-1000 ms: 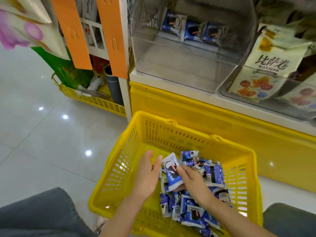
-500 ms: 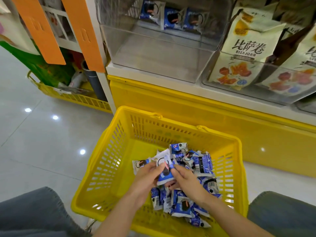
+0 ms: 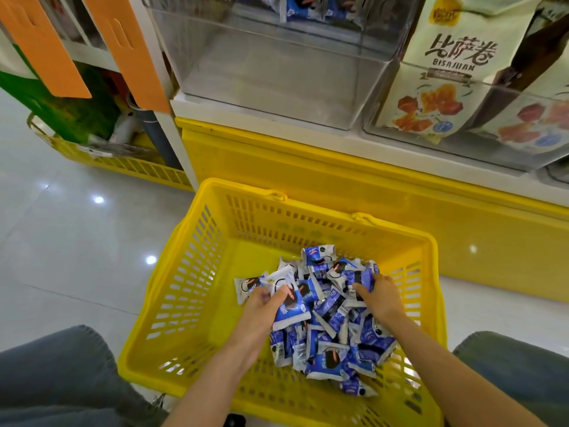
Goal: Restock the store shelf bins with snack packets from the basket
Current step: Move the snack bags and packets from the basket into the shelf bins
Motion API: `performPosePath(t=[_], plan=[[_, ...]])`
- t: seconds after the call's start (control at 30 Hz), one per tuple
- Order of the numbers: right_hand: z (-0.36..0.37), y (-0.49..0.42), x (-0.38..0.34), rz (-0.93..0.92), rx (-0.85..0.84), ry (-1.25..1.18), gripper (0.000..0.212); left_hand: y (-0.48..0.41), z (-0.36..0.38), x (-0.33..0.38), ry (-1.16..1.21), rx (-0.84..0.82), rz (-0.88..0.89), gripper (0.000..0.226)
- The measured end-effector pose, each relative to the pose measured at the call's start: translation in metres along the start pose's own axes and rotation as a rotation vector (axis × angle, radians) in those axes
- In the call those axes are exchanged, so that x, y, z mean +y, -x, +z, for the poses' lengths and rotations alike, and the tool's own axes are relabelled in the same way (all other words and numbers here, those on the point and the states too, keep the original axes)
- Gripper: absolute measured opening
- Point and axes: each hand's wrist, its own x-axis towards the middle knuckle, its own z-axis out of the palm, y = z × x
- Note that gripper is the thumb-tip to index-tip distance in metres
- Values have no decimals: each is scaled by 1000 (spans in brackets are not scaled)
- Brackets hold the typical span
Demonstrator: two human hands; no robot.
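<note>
So the yellow slotted plastic basket is sitting on the floor, holding a heap of blue-and-white snack packets. The left hand is pinching a couple at the heap's 9 o'clock, and the right hand is gripping one at 2 o'clock. The clear plastic shelf bin is sitting up at 12 o'clock.

Pale, glossy floor tiles at left, dotted with small bright light reflections. Behind, a white shelf upright beside a yellow base panel. Orange strips hanging upper left, above a second yellow crate holding a green bag and a grey tube.
</note>
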Motion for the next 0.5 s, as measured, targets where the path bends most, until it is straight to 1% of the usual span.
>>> performPosePath(t=[0.07, 0.17, 0.3, 0.37, 0.4, 0.43, 0.47, 0.5], plan=[[-2, 1, -2, -11, -4, -18, 46, 1, 1, -2, 12, -5, -17, 60], [-6, 9, -10, -15, 35, -176, 58, 4, 3, 0, 44, -6, -36, 61], [-10, 39, -34, -94, 133, -401, 52, 8, 8, 1, 106, 34, -57, 63], [-8, 62, -48, -179, 102, -451, 45, 12, 10, 1, 84, 44, -46, 52], [-7, 74, -55, -241, 76, -456, 41, 16, 11, 3, 87, 38, -41, 44], [-6, 87, -63, -314, 55, -447, 37, 21, 12, 6, 115, 18, -36, 41], [-5, 98, -70, -391, 46, -431, 34, 28, 12, 11, 145, -7, -29, 44], [-5, 109, -77, -468, 45, -417, 32, 34, 11, 15, 165, -39, -13, 53]])
